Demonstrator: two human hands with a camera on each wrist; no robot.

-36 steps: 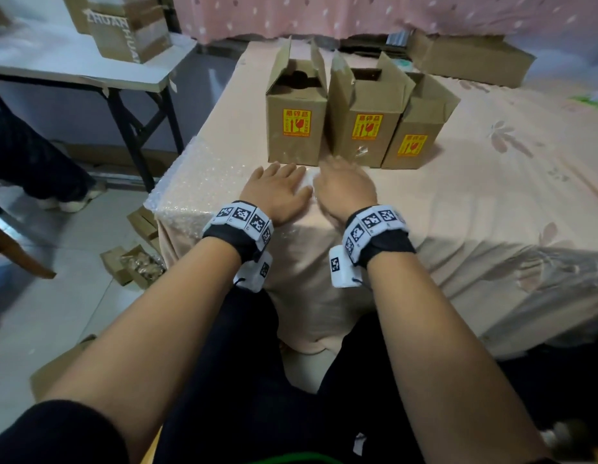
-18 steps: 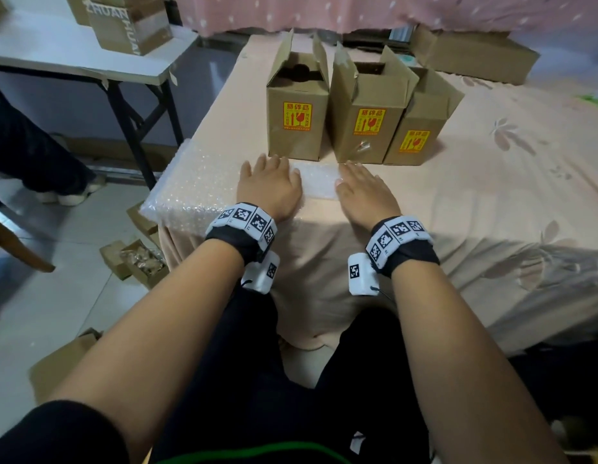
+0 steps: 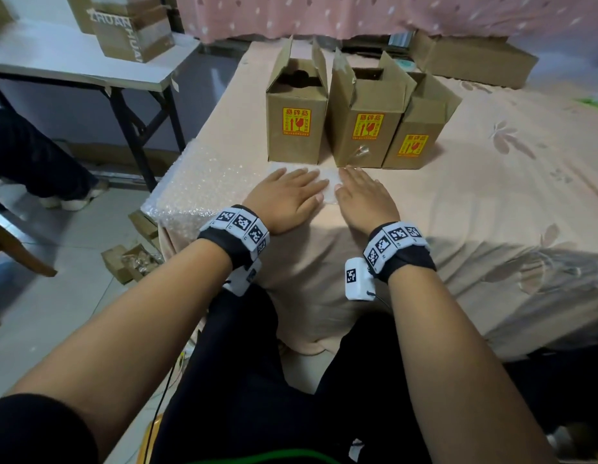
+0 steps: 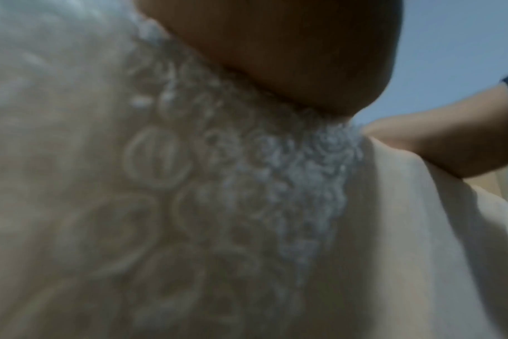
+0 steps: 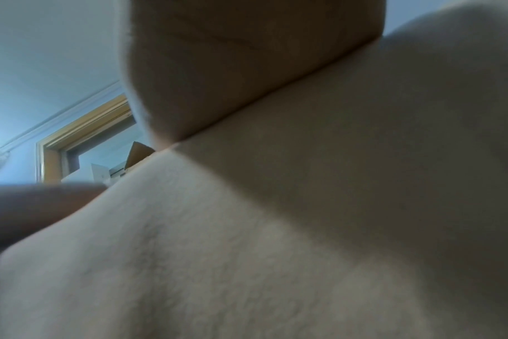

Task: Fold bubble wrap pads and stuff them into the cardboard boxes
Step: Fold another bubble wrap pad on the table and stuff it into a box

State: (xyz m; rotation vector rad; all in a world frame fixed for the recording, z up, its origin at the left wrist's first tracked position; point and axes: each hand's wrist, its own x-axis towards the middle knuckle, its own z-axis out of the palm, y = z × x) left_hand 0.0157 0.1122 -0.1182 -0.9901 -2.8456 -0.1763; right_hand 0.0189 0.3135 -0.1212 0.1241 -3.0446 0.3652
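Three brown cardboard boxes (image 3: 359, 128) stand upright in a row on the bed, top flaps open, each bearing a yellow label. A clear bubble wrap sheet (image 3: 197, 185) lies flat just before them, reaching the bed's left corner.

I count three open cardboard boxes standing in a row on the bed: one on the left (image 3: 296, 125), one in the middle (image 3: 364, 128), one on the right (image 3: 416, 135). Each bears one yellow label. One bubble wrap sheet (image 3: 197, 182) lies beside them. Two more boxes sit on one side table (image 3: 56, 58).
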